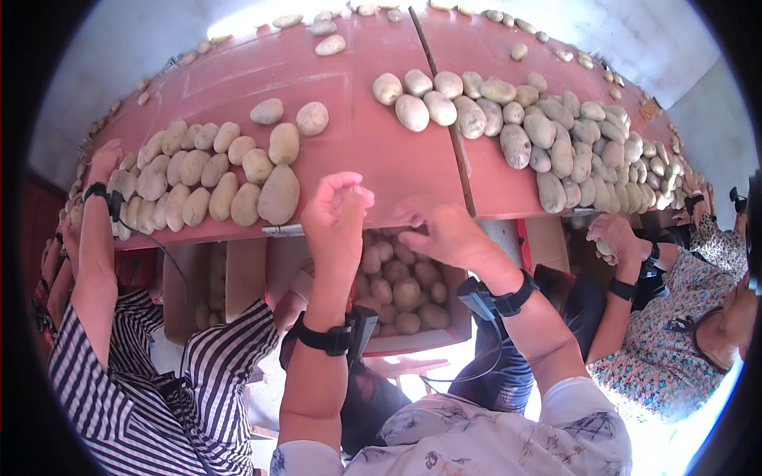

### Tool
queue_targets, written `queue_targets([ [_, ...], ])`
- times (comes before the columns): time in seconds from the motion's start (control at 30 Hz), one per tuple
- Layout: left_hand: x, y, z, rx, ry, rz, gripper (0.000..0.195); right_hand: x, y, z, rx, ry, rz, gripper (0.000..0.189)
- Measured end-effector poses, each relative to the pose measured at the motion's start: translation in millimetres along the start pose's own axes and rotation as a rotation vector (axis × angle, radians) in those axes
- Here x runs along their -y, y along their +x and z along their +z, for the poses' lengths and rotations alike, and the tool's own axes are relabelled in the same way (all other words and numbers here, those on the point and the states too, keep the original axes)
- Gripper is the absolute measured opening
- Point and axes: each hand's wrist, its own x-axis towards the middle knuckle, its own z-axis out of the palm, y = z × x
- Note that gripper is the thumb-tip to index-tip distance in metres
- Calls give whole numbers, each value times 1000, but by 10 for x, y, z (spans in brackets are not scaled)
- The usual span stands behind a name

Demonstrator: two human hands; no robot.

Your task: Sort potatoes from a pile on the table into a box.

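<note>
My left hand is raised at the near edge of the red table, its fingers curled; whether anything is inside them cannot be told. Just to its right, my right hand hangs over the table edge with fingers bent and apart, and no object shows in it. Below both hands, a cardboard box holds many potatoes. A large potato lies on the table left of my left hand, at the end of several rows. Ahead of my right hand, more potatoes lie beside a dark gap in the tabletop.
A co-worker in a striped shirt reaches to the potato rows at left. At right, a co-worker in a flowered top has a hand over another box. A large potato heap covers the right part. Another open box stands below left.
</note>
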Motion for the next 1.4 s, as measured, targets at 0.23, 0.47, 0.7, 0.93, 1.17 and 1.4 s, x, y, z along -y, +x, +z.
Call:
queue_targets([
  [0.23,1,-40,-41,-3,-77,29,14,-121,610,-346,-364,-275,49,38],
  [0.47,-3,-116,-34,39,-170,-19,14,-278,1851,-438,-377,-549,212,58],
  [0.7,103,-122,25,-20,-46,39,13,-769,2309,-356,-197,-670,29,53],
  [0.93,105,-92,81,-107,-34,126,10,-733,2345,-262,-230,-728,370,69],
  [1.17,121,-94,158,-74,-2,107,8,-827,2071,-198,-215,-649,214,61],
  [1.4,121,-85,180,-115,-17,180,7,-496,1437,-147,-240,-616,158,57],
])
